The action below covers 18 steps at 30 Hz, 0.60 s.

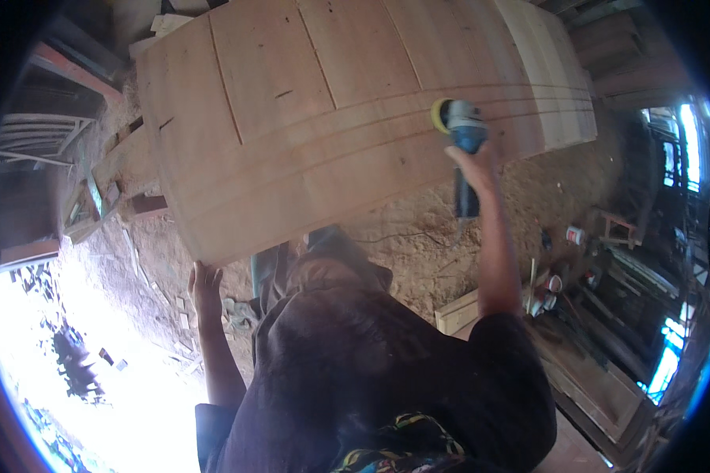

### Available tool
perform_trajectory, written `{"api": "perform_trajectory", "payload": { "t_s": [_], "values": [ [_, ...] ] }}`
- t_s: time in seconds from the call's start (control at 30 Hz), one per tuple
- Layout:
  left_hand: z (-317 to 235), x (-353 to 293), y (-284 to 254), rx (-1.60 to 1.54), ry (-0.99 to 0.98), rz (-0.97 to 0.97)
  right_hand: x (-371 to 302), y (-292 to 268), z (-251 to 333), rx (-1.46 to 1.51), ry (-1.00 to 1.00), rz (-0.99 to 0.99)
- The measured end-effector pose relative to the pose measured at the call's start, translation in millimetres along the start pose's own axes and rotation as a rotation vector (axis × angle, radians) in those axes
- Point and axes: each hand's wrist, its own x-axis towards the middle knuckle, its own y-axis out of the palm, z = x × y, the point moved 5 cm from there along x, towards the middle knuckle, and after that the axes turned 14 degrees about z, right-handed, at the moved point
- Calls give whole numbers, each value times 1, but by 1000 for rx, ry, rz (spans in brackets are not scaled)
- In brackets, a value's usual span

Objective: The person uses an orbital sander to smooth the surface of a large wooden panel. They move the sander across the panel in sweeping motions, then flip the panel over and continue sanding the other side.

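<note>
In front of me lies a large wooden door panel [292, 173], with grooves running across and along it. My right hand [477, 162] is closed around the body of an angle grinder [468, 130], blue-grey with a dark rear end. Its yellow disc [441, 116] is at the panel's surface, over the long grooves on the right side; whether it touches the wood I cannot tell. At the near left corner of the panel, my left hand [204, 284] grips the edge with its fingertips over the top. What its thumb does is hidden.
Sandy ground [418, 229] strewn with wood scraps surrounds the panel. Boards [592, 386] lie at the lower right, near a white bucket [575, 235] and a small wooden frame [617, 226]. A thin dark cord [402, 236] runs over the ground. Bright daylight floods the lower left.
</note>
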Motion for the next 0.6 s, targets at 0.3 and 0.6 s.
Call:
{"api": "perform_trajectory", "payload": {
  "t_s": [0.3,0.6],
  "values": [
    [5,16,1,-98,-27,-69,-85,173,122,-114,-261,343],
    [18,9,-4,-214,129,125,-53,116,63,-104,-97,223]
  ]
}}
